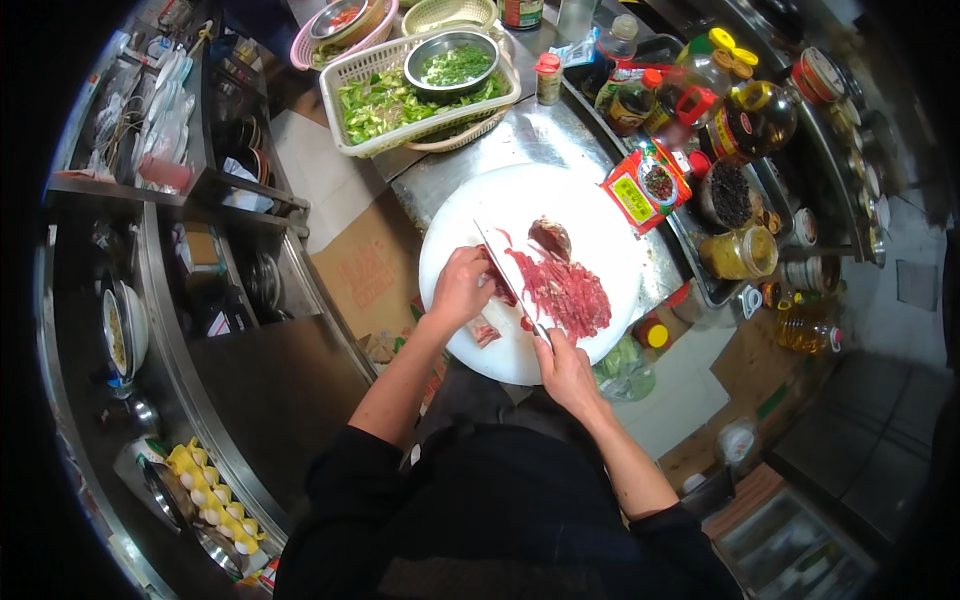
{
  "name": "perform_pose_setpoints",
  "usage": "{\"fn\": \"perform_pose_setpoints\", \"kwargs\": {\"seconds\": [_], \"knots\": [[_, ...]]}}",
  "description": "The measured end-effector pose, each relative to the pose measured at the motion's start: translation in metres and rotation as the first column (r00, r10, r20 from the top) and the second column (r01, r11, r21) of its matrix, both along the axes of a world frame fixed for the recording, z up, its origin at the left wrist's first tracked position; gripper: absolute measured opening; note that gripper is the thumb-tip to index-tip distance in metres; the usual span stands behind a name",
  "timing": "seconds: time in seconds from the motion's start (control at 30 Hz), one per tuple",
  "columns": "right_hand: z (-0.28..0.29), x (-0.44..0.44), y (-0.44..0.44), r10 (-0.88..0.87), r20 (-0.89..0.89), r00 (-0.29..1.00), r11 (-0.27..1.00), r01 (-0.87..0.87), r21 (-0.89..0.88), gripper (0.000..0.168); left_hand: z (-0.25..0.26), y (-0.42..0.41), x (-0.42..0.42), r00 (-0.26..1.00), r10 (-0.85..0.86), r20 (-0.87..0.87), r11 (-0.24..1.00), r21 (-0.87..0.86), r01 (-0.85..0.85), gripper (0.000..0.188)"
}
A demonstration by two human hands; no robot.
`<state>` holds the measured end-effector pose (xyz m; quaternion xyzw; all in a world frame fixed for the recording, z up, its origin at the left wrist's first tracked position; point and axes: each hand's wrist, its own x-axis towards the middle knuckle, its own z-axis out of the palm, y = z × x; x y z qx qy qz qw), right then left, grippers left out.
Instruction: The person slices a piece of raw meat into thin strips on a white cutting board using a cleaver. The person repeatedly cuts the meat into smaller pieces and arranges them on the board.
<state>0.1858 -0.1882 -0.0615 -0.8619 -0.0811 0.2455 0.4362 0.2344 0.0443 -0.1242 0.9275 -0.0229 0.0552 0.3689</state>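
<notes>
My right hand (568, 373) grips the handle of a kitchen knife (511, 276), its blade slanting away to the upper left over a round white cutting board (472, 199). Curled fingers of my left hand (461, 283) hold a piece of raw red meat (502, 289) against the board, just left of the blade; the hand partly hides it. A heap of thinly cut meat (576, 300) lies to the right of the knife. Beyond this heap sits a darker meat chunk (550, 238). A small pale-edged meat piece (484, 331) rests below my left hand.
The board lies on a steel table (559, 139). Behind it are a basket of cut greens (345, 146) with a steel bowl of chopped green herbs (457, 64) and a spice shaker (548, 81). At right stand a red seasoning packet (649, 184), sauce bottles (630, 105) and a jar (739, 253).
</notes>
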Motion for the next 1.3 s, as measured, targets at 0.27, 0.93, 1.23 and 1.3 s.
{"fn": "perform_pose_setpoints", "kwargs": {"seconds": [0.27, 0.93, 1.23, 1.3], "knots": [[0.032, 0.005, 0.005, 0.052, -0.068, 0.996, 0.995, -0.057, -0.086, 0.025, -0.010, -0.002, -0.002, 0.998, 0.068, -0.002, 0.997, -0.029, -0.068, 0.013], [0.005, 0.016, 0.011, 0.062, -0.004, 0.998, 0.998, -0.062, 0.020, 0.028, -0.001, -0.005, 0.000, 0.994, 0.055, -0.093, 0.998, -0.027, -0.058, 0.019], [-0.038, 0.029, 0.021, 0.019, -0.023, 1.000, 1.000, -0.019, 0.021, 0.029, -0.001, -0.001, 0.000, 0.996, 0.020, -0.091, 0.999, 0.052, -0.016, 0.016], [-0.038, 0.024, -0.013, -0.029, -0.139, 0.990, 0.995, 0.042, 0.090, 0.030, 0.001, -0.003, 0.002, 0.995, 0.042, -0.091, 0.999, 0.027, -0.040, 0.015]]}}
